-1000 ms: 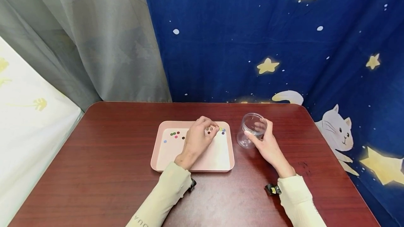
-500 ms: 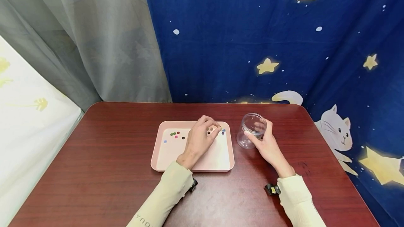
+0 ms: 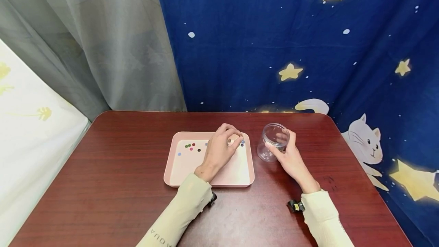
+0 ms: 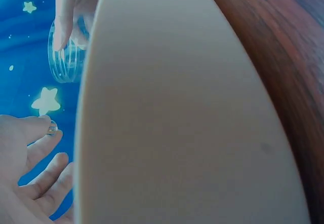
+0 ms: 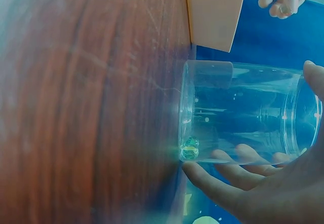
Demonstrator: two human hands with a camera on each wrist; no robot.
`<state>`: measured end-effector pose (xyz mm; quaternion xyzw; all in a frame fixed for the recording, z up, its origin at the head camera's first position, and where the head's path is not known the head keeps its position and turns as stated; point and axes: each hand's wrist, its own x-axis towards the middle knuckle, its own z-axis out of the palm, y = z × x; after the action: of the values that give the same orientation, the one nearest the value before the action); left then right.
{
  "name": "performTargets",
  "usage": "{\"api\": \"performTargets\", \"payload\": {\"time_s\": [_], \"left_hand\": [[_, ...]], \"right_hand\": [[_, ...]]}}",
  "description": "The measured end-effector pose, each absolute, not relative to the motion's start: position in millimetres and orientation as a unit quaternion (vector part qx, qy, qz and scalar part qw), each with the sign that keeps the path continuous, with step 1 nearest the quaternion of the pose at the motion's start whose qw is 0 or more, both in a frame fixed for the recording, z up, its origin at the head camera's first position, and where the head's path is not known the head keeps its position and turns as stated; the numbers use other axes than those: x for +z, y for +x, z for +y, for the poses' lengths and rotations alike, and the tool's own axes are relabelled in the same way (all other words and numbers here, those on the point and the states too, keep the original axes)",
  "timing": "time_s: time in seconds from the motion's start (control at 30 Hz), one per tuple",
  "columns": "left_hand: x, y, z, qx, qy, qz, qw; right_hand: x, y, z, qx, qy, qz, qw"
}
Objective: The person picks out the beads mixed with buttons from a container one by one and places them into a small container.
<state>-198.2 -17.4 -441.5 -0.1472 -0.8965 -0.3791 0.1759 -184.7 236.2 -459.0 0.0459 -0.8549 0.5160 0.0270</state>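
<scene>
A pink tray [image 3: 236, 172] with small coloured marbles lies on the table. Over its far right part, my left hand [image 3: 217, 151] pinches a small clear marble [image 4: 52, 128] between thumb and index finger, the other fingers spread in the left wrist view. Just right of the tray, my right hand [image 3: 293, 161] holds a clear jar [image 3: 265, 152], fingers and thumb round its side. The jar stands upright on the table, its mouth uncovered. A greenish-yellow marble [image 5: 190, 149] lies at its bottom in the right wrist view. My left hand hides part of the tray.
On the tray's left are a blue marble [image 3: 179, 154], a black marble [image 3: 199, 150] and several green, red and pink ones. Blue and dark marbles [image 3: 242, 145] lie near its right edge. A dark red table [image 3: 120, 170] bears everything, with curtains [image 3: 240, 48] behind it.
My left hand has shifted slightly right and pinches a marble near the tray's far right corner, where a yellowish one was visible. A blue marble behind the hand is uncovered. The right hand stays still.
</scene>
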Motion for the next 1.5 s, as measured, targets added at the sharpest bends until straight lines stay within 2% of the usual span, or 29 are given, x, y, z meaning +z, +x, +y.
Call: {"api": "performTargets", "payload": {"time_s": [0.87, 1.5], "left_hand": [[-439.0, -197.3, -3.3, -0.417, -0.157, -0.877, 0.183], [-436.6, -196.5, 5.3, -0.435, -0.154, -0.871, 0.168]], "right_hand": [[-460.3, -185.3, 237.5, 0.513, 0.047, -0.856, 0.027], [-462.4, -186.7, 238.7, 0.505, 0.047, -0.862, 0.03]]}}
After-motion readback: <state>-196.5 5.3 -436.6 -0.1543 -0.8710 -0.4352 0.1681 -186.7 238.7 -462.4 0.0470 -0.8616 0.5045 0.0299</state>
